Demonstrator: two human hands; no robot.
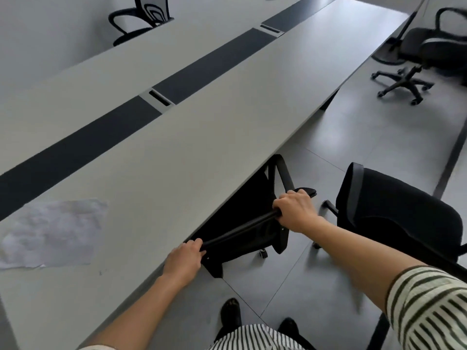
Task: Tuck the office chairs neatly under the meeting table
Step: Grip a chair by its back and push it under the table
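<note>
A long grey meeting table (177,137) with a dark centre strip runs from lower left to upper right. A black office chair (242,231) sits at its near edge, with the seat mostly under the tabletop and the backrest top showing. My left hand (184,261) grips the left end of the backrest's top rail. My right hand (295,210) grips the right end, by the armrest. A second black chair (399,213) stands out on the floor to my right, apart from the table.
A third black chair (434,51) stands far right, away from the table. Another chair (144,18) sits at the table's far side. A crumpled sheet of paper (50,233) lies on the tabletop. Grey floor tiles (353,137) lie between the chairs. My feet are below.
</note>
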